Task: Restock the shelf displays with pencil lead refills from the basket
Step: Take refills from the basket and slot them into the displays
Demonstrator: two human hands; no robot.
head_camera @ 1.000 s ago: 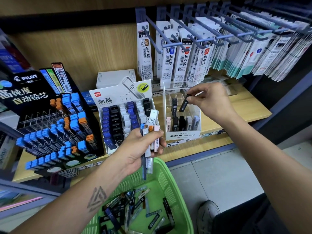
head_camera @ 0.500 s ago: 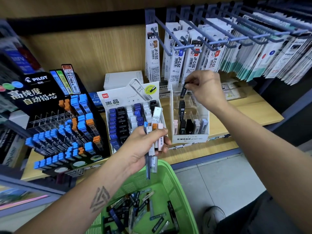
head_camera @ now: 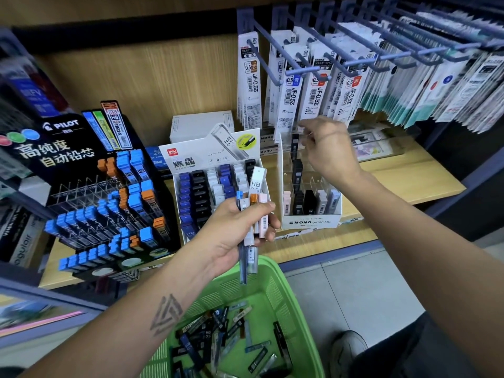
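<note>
1. Plastic lead refill cases [head_camera: 252,214] – slim, rigid, light and smooth; judged prone to slipping when fanned together.
2. Left hand [head_camera: 231,236] grips a bunch of them mid-length, above the green basket [head_camera: 289,293], where more lie loose.
3. Right hand [head_camera: 327,143] hovers over the clear MONO display [head_camera: 311,222], fingers curled; whether it pinches a case cannot be told – blurred.
4. Advice: pinch one case by its flat sides near the cap.

Bare forearms; a triangular tattoo [head_camera: 165,314] marks the left one; grey shoe [head_camera: 347,350].
</note>
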